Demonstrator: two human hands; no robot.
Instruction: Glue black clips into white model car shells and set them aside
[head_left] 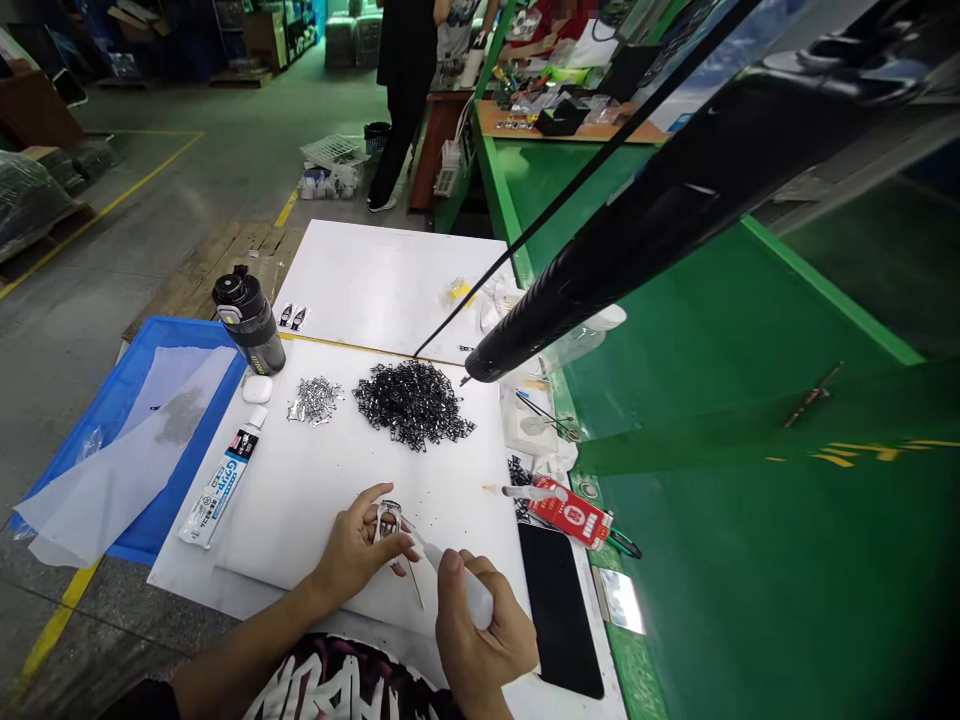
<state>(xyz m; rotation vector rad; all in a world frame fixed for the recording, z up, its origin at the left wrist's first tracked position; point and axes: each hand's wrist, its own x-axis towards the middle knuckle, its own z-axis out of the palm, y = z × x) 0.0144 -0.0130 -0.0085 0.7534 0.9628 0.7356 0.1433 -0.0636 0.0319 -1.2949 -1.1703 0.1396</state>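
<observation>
My left hand [360,545] pinches a small silvery frame-like part [388,520] over the white board [285,500]. In my right hand [484,635] is a translucent white squeeze bottle [478,600], its thin nozzle pointing at the part. A thin stick [416,585] lies below the part, between the hands. Beyond my hands, a pile of small black parts [412,402] sits on the board, with a smaller heap of silvery parts [316,400] to its left.
A blue tray [142,375] with white sheets, a dark drink bottle [250,322], a white case [257,389] and a glue tube [223,485] are at left. A black phone [559,610] and red box [571,512] lie right. A black tube [600,240] hangs overhead; a person [409,90] stands beyond.
</observation>
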